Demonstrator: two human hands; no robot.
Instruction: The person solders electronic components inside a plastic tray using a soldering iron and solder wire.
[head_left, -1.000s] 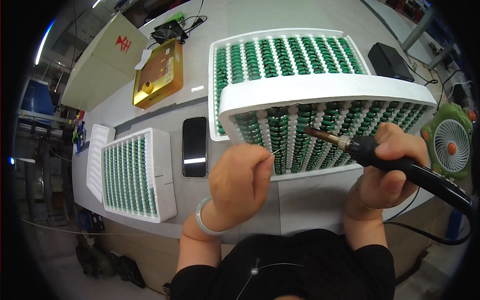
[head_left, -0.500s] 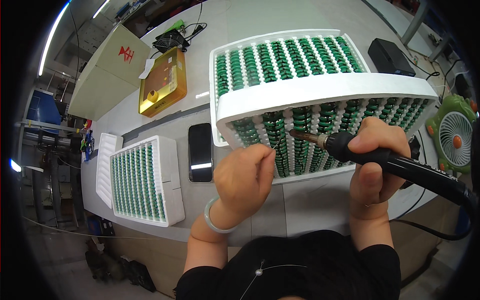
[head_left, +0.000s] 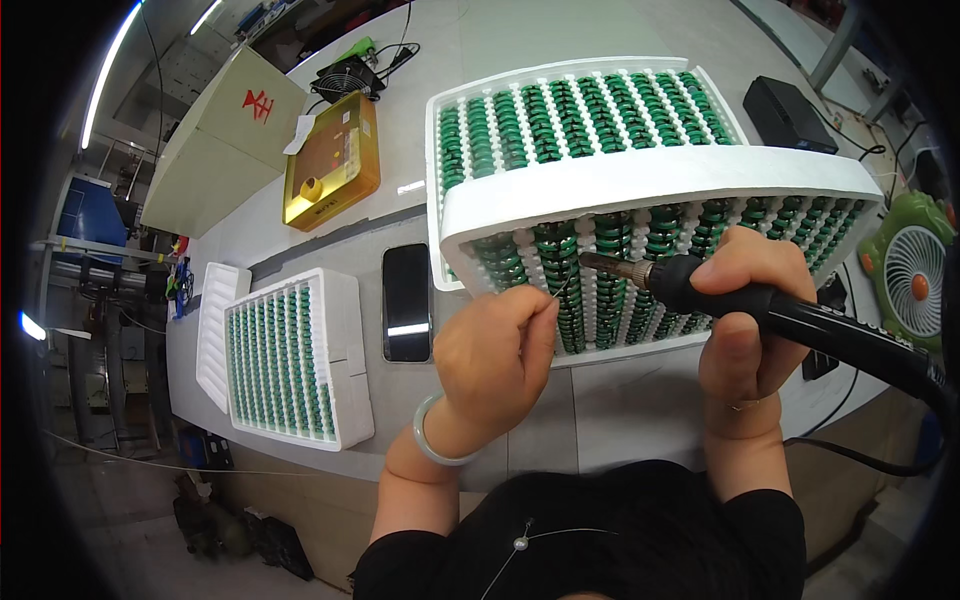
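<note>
Head view: right hand wraps its fingers around the black soldering iron, tip over the foam tray of green coils on the tabletop. Left hand pinches thin solder wire, which looks soft and bendable, best held near its end; the iron is likely rigid, gripped by its handle.

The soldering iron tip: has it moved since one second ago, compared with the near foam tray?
Yes. The soldering iron tip has moved left across the near foam tray, toward the left hand.
</note>
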